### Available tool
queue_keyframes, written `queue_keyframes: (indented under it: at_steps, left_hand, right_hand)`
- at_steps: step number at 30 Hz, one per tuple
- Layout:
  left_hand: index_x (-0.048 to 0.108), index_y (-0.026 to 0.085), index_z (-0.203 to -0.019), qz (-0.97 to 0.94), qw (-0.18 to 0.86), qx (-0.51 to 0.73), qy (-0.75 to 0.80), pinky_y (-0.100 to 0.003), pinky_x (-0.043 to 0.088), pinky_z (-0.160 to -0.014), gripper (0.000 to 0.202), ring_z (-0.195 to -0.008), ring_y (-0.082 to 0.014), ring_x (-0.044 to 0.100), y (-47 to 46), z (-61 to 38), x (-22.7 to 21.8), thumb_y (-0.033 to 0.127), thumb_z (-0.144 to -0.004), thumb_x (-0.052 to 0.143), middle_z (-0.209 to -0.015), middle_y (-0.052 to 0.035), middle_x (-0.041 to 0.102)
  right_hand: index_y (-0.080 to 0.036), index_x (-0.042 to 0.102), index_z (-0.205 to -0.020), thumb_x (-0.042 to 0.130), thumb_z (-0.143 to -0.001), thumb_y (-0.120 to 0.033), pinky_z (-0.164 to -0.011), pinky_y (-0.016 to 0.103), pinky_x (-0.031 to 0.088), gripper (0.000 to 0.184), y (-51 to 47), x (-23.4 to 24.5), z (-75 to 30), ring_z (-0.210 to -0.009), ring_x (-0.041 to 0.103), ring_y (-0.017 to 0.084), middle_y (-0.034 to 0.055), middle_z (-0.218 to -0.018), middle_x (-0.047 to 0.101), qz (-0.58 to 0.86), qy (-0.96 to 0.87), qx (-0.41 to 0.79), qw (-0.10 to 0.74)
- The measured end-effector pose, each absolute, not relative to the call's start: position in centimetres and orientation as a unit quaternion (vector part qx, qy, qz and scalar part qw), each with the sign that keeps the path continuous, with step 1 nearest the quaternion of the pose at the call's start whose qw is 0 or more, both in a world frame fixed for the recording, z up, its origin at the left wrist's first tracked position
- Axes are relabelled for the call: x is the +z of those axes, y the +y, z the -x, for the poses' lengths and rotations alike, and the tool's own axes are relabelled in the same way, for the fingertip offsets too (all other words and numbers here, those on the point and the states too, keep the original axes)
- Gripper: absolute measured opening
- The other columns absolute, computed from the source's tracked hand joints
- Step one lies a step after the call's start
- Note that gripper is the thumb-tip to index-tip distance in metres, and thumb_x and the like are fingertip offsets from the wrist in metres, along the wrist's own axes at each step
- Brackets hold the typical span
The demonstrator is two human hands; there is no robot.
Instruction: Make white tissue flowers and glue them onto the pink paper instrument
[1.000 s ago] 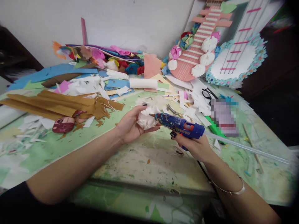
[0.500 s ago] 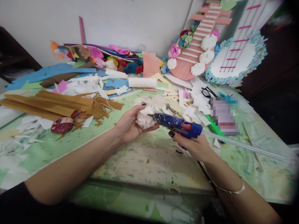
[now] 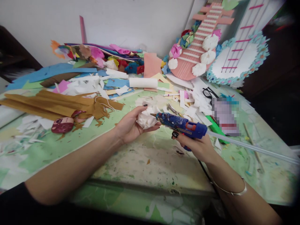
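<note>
Cradling white paper flower [image 3: 147, 120] | left fingers [image 3: 152, 128] half-curled | blue glue gun [image 3: 179, 124] grasped | right fingers [image 3: 184, 139] wrapped around it

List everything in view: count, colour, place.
paper flower: one, white, centre
glue gun: one, blue, right of flower
glue stick: one, clear, in the gun
scissors: one pair, metallic, beyond the gun
paper instruments: two, pink and white, back right
flower heap: one, multicoloured, by the wall
paper roll: one, white, back
crepe paper: one bundle, ochre, left
oval object: one, maroon, left
paper scraps: many, mixed colours, across the table
blurred item: one, purplish, right
thin stick: one, tan, right
bracelet: one, silvery, lower right
left hand: one, bare, holding the flower
right hand: one, bare, gripping the gun
</note>
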State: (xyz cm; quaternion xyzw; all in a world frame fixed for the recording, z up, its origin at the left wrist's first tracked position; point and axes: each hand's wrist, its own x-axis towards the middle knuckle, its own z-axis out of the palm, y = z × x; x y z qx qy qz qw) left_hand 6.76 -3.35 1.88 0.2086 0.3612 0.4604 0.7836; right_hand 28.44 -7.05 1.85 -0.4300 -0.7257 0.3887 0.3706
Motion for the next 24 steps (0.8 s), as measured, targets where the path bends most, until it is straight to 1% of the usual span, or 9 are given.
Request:
queue_keyframes:
  at_steps: [6,12,16,24]
  left_hand:
    - [0.062,0.011,-0.107,-0.211,0.788,0.455,0.356,-0.034,0.060,-0.062,0.025,-0.069,-0.0218,0.070,-3.31,-6.89,2.10,0.020,-0.093,0.043,-0.085,-0.0104,0.073]
    - [0.063,0.013,-0.105,-0.215,0.792,0.453,0.348,-0.035,0.061,-0.063,0.023,-0.072,-0.0216,0.071,-3.30,-6.81,1.79,0.019,-0.091,0.046,-0.091,-0.0079,0.074]
    - [0.064,0.013,-0.103,-0.216,0.787,0.458,0.352,-0.035,0.061,-0.063,0.021,-0.073,-0.0214,0.071,-3.32,-6.83,1.79,0.019,-0.090,0.048,-0.092,-0.0068,0.073]
    - [0.063,0.015,-0.104,-0.237,0.784,0.466,0.335,-0.042,0.060,-0.072,0.022,-0.078,-0.0222,0.069,-3.78,-6.94,2.18,0.026,-0.085,0.056,-0.091,-0.0050,0.072]
  right_hand:
    - [-0.020,0.053,-0.071,0.062,-0.085,-0.037,-0.050,0.026,0.033,0.023,-7.15,1.92,-28.50,-0.053,0.040,0.009,-0.0037,-0.059,0.046,0.402,-0.734,0.398,0.377]
    - [-0.020,0.049,-0.067,0.061,-0.085,-0.035,-0.052,0.026,0.032,0.027,-7.22,1.85,-28.36,-0.054,0.039,0.009,-0.0046,-0.060,0.044,0.398,-0.741,0.391,0.374]
    - [-0.020,0.050,-0.069,0.061,-0.087,-0.035,-0.052,0.026,0.030,0.025,-7.14,1.54,-28.29,-0.054,0.037,0.008,-0.0054,-0.060,0.043,0.396,-0.743,0.396,0.365]
    - [-0.020,0.052,-0.071,0.061,-0.087,-0.035,-0.053,0.025,0.030,0.023,-7.05,1.43,-28.38,-0.056,0.038,0.008,-0.0052,-0.062,0.044,0.392,-0.746,0.393,0.368]
